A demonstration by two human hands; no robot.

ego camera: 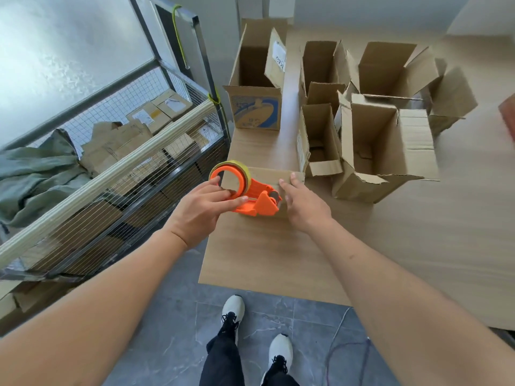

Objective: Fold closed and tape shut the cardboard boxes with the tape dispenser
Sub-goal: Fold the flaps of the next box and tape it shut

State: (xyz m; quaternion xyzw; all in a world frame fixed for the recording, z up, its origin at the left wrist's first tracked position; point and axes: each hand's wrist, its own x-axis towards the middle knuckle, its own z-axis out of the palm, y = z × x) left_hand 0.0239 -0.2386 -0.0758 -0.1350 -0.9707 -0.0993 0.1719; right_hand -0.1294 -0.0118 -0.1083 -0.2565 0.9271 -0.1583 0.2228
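- Both hands meet over a small closed cardboard box (267, 176) at the near left corner of the tabletop (278, 260).
- Left hand (203, 207) grips the orange tape dispenser (248, 196), fingers curled through the ring that carries the yellowish tape roll (239, 169), thumb stretched along the orange body.
- Right hand (301, 204) lies with straight fingers on the box's right end, fingertips at its far edge; it pinches nothing.
- Dispenser sits on top of the closed box, between the two hands, just beside the right hand.
- Its long axis runs left to right across the box: roll at the left, cutting head at the right, pointing toward the right hand.
- Count: one dispenser, one closed box, and what look like five open boxes standing farther back with flaps up, among them a printed box (255, 107) at far left and a large open box (384, 151) nearest on the right.
- A wire cart (117, 151) of cartons stands left of the tabletop.
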